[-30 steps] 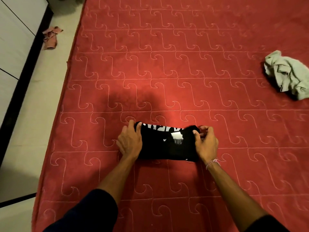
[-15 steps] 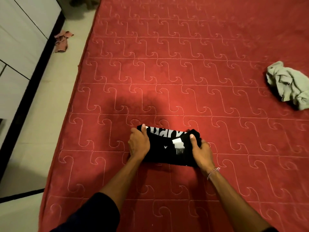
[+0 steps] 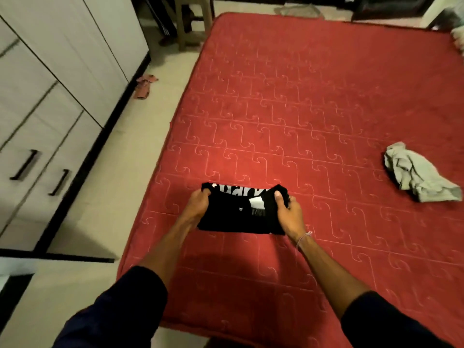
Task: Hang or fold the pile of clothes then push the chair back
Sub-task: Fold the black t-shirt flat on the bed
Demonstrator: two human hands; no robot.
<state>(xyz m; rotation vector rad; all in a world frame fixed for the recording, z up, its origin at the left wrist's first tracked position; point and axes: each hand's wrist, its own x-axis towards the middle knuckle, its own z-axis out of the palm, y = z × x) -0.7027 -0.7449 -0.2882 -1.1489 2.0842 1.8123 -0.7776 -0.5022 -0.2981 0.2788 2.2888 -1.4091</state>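
Observation:
A folded black garment [image 3: 237, 214] with white lettering is held just above the red mattress [image 3: 313, 109]. My left hand [image 3: 198, 204] grips its left end, fingers curled under the fabric. My right hand [image 3: 288, 212] grips the right end, thumb on top. A crumpled pale grey-green garment [image 3: 416, 177] lies on the mattress at the right. A plastic chair [image 3: 193, 18] stands on the floor beyond the mattress's far left corner, only its legs showing.
White wardrobe doors with black handles [image 3: 37, 146] run along the left wall. A pink rag [image 3: 144, 85] lies on the tiled floor strip between wardrobe and mattress. More cloth [image 3: 298, 10] lies on the floor past the mattress's far edge.
Both hands went from pressing on the folded black garment to gripping its ends and lifting it. My head rose and turned left, bringing the wardrobe, floor and chair into view.

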